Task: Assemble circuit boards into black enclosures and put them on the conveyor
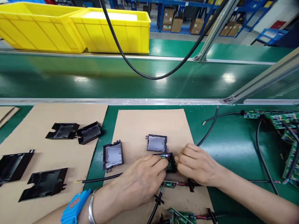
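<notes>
A small black plastic case (172, 165) with a green circuit board (166, 156) inside lies on the cardboard before me. My left hand (144, 177) is closed over its left side, fingertips pressed on the board and case. At the case's right end is my right hand (198, 163), its fingers curled around a black cable (209, 132) that comes out behind the knuckles; the exact grip is hidden. Another black cable (102, 179) runs out leftward from under my left hand. Just behind the case lies a black cover (157, 143), with a second cover (113, 155) to its left.
Several empty black cases (44, 183) lie on the left cardboard (77, 161). Wired circuit boards (182, 217) are near the front edge, and more boards (285, 119) pile up at right. Yellow bins (116, 34) stand behind the metal rail (112, 101). A black cable (154, 77) hangs overhead.
</notes>
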{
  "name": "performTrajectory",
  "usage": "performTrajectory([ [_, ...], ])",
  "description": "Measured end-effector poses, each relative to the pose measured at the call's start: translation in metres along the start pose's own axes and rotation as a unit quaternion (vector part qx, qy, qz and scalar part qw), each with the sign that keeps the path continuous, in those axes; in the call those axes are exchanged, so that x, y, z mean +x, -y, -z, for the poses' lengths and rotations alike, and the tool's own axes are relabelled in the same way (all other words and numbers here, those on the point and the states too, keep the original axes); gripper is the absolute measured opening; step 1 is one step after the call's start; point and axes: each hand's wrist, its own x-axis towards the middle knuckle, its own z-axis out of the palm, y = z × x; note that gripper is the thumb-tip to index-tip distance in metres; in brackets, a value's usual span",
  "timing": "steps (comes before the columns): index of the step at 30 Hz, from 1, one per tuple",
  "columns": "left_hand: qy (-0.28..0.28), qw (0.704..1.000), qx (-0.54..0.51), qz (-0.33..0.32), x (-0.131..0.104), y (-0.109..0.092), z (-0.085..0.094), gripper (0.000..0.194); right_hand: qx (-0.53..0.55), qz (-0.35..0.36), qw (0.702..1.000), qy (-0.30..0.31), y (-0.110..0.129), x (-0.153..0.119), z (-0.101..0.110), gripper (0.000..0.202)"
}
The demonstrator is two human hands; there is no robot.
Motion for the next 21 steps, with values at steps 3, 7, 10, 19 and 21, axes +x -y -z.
performTrajectory([
  [3,-0.003,1.000,0.005,-0.002,0.000,0.000,-0.001,0.023,0.029,-0.002,0.999,0.028,-0.002,-0.005,-0.001,0.027],
  [7,-0.002,1.000,0.012,-0.006,0.000,0.001,-0.001,0.026,0.159,-0.084,0.983,0.034,-0.001,-0.005,0.006,0.026],
  [10,0.000,1.000,0.012,-0.006,-0.001,0.001,-0.001,0.026,0.269,-0.202,0.939,0.077,0.002,0.000,0.016,0.017],
  [19,0.005,1.000,0.018,-0.001,-0.003,0.001,-0.005,0.034,0.034,-0.036,0.997,0.064,0.004,0.009,0.007,0.031],
  [21,0.011,1.000,0.014,-0.003,-0.002,0.000,-0.005,0.037,0.019,-0.023,0.997,0.071,0.004,0.008,0.004,0.029],
])
